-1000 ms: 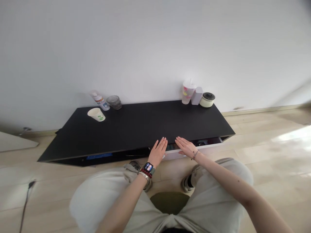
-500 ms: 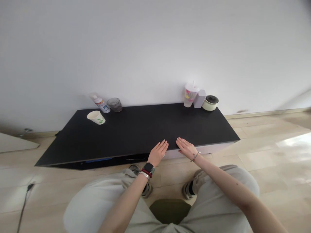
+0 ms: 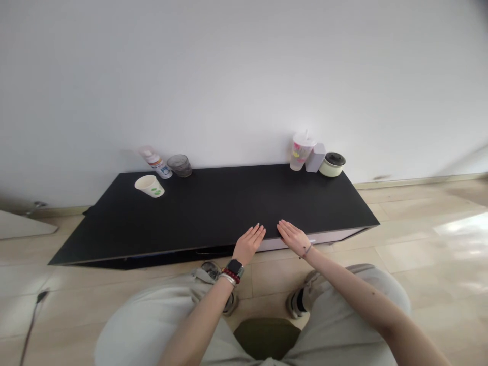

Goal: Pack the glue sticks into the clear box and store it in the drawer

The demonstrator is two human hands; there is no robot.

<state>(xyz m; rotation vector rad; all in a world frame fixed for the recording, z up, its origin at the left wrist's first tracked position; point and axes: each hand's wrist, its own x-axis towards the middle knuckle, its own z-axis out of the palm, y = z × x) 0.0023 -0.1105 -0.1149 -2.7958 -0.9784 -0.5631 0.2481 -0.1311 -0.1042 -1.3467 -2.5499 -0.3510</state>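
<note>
My left hand (image 3: 249,244) and my right hand (image 3: 293,238) lie flat and empty, fingertips pointing toward each other at the front edge of a low cabinet's black top (image 3: 229,213). Just below them runs the cabinet's white drawer front (image 3: 324,239), now shut. A watch and bracelets circle my left wrist, and a thin bracelet circles my right. The drawer's inside is hidden.
A paper cup (image 3: 149,186) lies on its side on the black top. Along the wall stand a spray bottle (image 3: 155,163), glass tumbler (image 3: 179,165), plastic straw cup (image 3: 303,152), white box (image 3: 315,157) and lidded jar (image 3: 332,164). A wooden floor surrounds the cabinet.
The white drawer, earlier open with its contents showing, has gone in and now sits shut beneath the top. My hands stay at its front. The view has tilted slightly.
</note>
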